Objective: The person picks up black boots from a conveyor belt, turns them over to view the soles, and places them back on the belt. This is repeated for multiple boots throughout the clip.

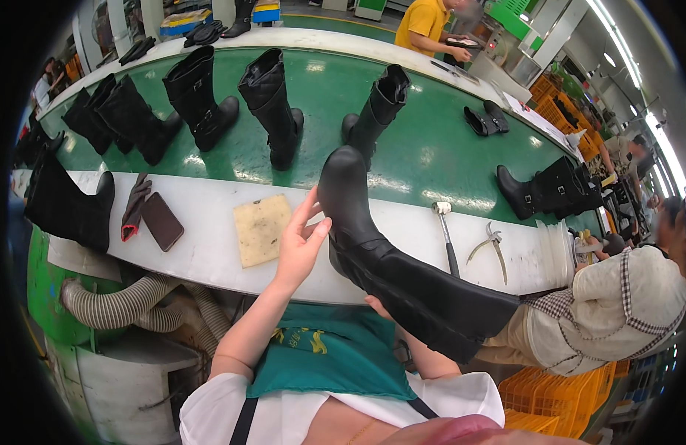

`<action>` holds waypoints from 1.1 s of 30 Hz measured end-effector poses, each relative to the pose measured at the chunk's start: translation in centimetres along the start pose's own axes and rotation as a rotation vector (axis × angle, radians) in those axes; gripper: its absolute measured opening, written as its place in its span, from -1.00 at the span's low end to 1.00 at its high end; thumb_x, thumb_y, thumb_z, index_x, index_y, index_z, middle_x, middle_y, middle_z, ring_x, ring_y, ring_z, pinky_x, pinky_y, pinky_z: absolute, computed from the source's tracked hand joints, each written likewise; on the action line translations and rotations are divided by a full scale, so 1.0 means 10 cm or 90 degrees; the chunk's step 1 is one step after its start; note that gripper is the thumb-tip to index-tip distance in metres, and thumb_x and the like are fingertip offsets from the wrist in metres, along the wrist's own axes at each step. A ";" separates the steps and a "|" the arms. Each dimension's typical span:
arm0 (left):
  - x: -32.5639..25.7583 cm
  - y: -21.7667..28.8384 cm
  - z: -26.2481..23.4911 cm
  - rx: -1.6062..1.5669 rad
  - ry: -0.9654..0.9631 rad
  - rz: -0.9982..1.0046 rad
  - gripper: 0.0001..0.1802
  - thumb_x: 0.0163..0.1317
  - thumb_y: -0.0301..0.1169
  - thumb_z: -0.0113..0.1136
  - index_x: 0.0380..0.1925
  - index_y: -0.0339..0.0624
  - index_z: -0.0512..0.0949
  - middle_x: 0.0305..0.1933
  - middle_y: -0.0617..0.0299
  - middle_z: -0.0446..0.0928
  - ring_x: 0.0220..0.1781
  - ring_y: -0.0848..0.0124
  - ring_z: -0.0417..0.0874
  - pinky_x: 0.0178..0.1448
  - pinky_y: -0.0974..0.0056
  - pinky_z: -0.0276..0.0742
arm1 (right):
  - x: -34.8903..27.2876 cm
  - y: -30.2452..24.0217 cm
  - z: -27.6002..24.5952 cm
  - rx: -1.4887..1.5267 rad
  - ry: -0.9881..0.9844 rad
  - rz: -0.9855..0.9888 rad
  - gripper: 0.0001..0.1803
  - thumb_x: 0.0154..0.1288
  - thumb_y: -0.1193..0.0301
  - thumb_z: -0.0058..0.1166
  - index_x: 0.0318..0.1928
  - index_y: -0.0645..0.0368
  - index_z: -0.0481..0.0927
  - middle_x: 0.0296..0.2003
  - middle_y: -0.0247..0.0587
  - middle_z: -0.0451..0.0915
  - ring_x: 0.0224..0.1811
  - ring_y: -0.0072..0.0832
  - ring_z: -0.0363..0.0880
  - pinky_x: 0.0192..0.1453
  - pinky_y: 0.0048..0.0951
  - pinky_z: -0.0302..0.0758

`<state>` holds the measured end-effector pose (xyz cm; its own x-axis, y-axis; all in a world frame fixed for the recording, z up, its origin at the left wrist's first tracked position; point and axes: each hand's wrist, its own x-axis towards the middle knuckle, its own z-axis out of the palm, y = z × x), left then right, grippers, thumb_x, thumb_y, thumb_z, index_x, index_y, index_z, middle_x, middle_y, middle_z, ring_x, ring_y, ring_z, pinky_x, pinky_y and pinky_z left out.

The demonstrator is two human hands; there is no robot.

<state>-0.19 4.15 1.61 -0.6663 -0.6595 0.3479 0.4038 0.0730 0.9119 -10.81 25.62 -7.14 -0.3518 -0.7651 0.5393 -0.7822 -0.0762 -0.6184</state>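
A tall black boot (402,278) is held in the air over the near white edge of the worktable, toe up to the left and shaft slanting down to the right. My left hand (297,245) is beside its foot, fingers stretched and apart, fingertips against the front of the boot and thumb free. Behind the shaft, my right hand (378,305) supports the boot from beneath; most of its fingers are hidden. A square beige pad (262,230) lies left of my left hand. To the right of the boot lie a hammer (447,239) and pincers (491,249).
Several black boots (200,100) stand along the green belt (321,74). Another boot (68,200) stands at the left, by a dark glove (135,208) and a phone (163,222). A person in a light cap (617,311) is close on my right; one in yellow (428,28) works across.
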 end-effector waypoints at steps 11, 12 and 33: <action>-0.01 0.01 0.00 0.008 0.000 -0.005 -0.39 0.29 -0.55 0.00 0.35 -0.25 0.14 0.34 0.06 0.21 0.33 0.27 0.32 0.21 0.27 0.46 | 0.06 -0.08 -0.04 0.030 0.031 0.013 -0.62 0.21 0.14 0.20 -0.06 0.06 0.52 -0.11 -0.25 0.53 0.00 -0.33 0.40 0.22 -0.28 0.25; -0.01 0.01 0.00 0.004 0.001 -0.003 -0.39 0.29 -0.55 0.00 0.35 -0.25 0.14 0.35 0.06 0.21 0.33 0.27 0.32 0.21 0.27 0.45 | 0.06 -0.09 -0.05 0.035 0.031 0.018 -0.63 0.21 0.14 0.20 -0.07 0.06 0.52 -0.12 -0.25 0.53 -0.01 -0.33 0.40 0.20 -0.29 0.25; -0.01 0.01 0.05 -0.009 0.011 -0.034 -0.37 0.29 -0.52 -0.05 0.37 -0.27 0.09 0.38 0.03 0.20 0.36 0.24 0.27 0.35 0.23 0.25 | -0.08 0.05 -0.06 -0.037 -0.196 0.257 -0.39 0.19 -0.08 0.14 0.10 0.07 0.49 0.04 -0.11 0.51 0.09 -0.22 0.45 0.20 -0.29 0.32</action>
<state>-0.36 4.61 1.80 -0.6758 -0.6755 0.2949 0.3772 0.0267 0.9257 -11.23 26.62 -7.56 -0.4715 -0.8794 0.0650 -0.6447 0.2935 -0.7059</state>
